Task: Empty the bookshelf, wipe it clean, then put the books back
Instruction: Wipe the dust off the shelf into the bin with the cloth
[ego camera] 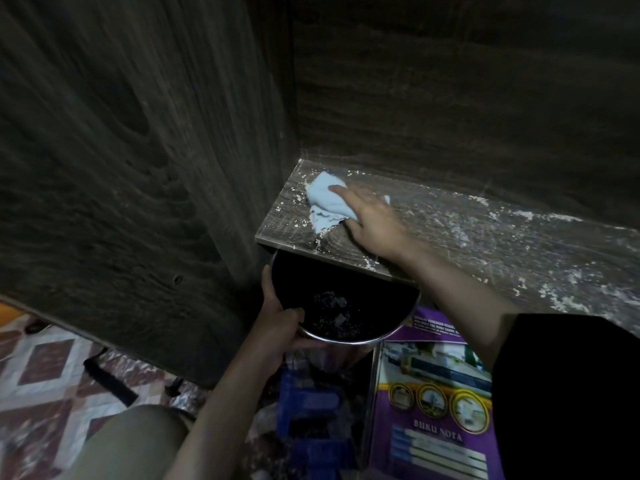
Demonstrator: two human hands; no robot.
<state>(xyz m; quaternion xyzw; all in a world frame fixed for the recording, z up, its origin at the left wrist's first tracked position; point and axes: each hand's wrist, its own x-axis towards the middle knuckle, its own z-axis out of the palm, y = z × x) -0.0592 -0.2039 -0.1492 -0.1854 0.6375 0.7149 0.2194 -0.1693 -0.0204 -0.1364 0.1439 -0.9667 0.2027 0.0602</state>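
A person cleans out a dark wood-grain bookshelf (121, 168), crouched over a floor of patterned tiles (45, 368). At the left end of the shelf board (450, 237), the left hand (277, 327) grips a round metal bowl (346, 340) by its rim, thumb inside and fingers curled beneath. The bowl is tucked just under the board's front edge near the left corner. It appears to be held there as a catcher, and dark scraps already lie in its bottom.

Above it, a light-blue cloth (323, 202) lies bunched on the board by the left rear corner, its longer side running from the back of the shelf toward the front edge. The right hand (374, 220) presses flat on the cloth with fingers outstretched and pointing left toward the side panel, the arm reaching in from a black sleeve (561, 393). This looks set for sweeping the grit forward over the edge.

The board holds no books. Its long axis runs from the left corner off to the right, where white crumbs and dust (540, 216) streak the unwiped stretch.

Below the board, a blue plastic item (311, 403) sits left of a purple notebook (433, 410) titled "BUKU NOTA". The notebook lies face up, its long axis running toward the shelf.
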